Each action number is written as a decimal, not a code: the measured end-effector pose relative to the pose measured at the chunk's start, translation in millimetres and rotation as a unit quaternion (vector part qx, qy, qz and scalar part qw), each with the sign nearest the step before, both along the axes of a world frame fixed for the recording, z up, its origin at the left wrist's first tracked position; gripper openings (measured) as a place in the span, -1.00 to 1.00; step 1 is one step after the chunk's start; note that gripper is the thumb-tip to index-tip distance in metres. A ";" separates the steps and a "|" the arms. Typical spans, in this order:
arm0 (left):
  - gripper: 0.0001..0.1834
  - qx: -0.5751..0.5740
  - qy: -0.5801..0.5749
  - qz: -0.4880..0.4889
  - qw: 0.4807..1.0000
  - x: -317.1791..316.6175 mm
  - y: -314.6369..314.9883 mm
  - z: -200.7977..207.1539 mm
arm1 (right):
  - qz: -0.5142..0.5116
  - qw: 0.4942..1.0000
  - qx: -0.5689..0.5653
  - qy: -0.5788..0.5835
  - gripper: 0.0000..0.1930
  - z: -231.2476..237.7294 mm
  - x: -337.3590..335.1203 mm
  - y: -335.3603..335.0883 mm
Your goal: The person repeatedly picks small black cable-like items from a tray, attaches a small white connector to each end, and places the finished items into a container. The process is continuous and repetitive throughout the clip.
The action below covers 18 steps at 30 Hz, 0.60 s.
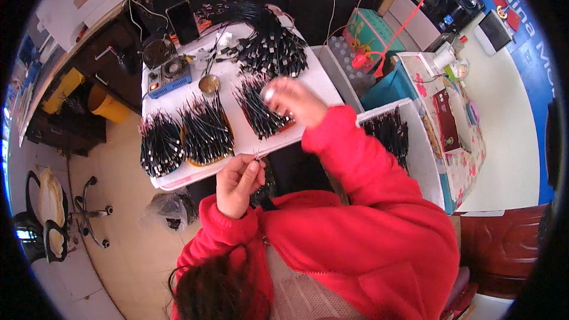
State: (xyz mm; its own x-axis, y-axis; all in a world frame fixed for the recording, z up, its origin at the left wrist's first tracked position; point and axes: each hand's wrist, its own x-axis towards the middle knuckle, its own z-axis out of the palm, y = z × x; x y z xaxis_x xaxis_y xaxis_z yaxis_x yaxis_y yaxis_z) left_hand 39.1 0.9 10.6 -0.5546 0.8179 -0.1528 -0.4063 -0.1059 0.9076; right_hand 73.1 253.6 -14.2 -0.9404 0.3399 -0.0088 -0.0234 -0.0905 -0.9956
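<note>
Three bundles of thin black cables are lying along the near part of a white tray (242,134): a left bundle (160,145), a middle bundle (206,130) just beside it, and a right bundle (255,109) set apart from both. Behind them a bigger heap of black cables (275,47) is spreading toward the far edge. A blue bench device (170,83) is standing at the tray's left, with a small round tin (209,84) sitting near it and a dark phone-like slab (182,22) leaning upright behind. To the right, a green box (370,29) is standing farther back, and a second white tray (425,160) is holding more black cables (388,133), partly hidden by the red right sleeve (367,154).

At the near edge, the left hand (238,184) is pinching thin wire ends (257,155) between closed thumb and forefinger, the tips poking up just beyond them. The right hand (296,99) is hanging over the right bundle, covering part of it; its fingers are half curling but blurring, so whether they are gripping anything cannot be told.
</note>
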 end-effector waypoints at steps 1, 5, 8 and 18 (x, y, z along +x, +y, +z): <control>-0.85 0.006 -0.001 -0.006 1.000 -2.7 1.1 -2.7 | -0.114 0.985 0.130 -0.001 -0.81 -3.0 -25.8 31.8; -0.83 -0.013 0.007 -0.020 1.000 -8.1 4.7 -11.8 | -0.261 0.803 0.511 -0.160 -0.77 -7.1 -102.7 138.1; -0.81 -0.018 0.012 -0.035 0.999 -12.0 4.3 -15.7 | -0.242 0.767 0.534 -0.262 -0.68 -4.5 -146.7 163.2; -0.80 -0.010 0.020 -0.001 1.000 -20.2 -8.0 -18.5 | -0.184 0.716 0.566 -0.364 -0.48 0.7 -196.8 171.1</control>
State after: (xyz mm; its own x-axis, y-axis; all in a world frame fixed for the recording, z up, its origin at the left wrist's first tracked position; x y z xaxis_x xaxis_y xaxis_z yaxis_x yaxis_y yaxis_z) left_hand 18.8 -7.2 -7.8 -0.5589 0.8161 -0.1471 -0.3702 -0.0868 0.9249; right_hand -123.7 424.7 -13.5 -0.6712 0.7408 0.0252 0.7248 0.6631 -0.1868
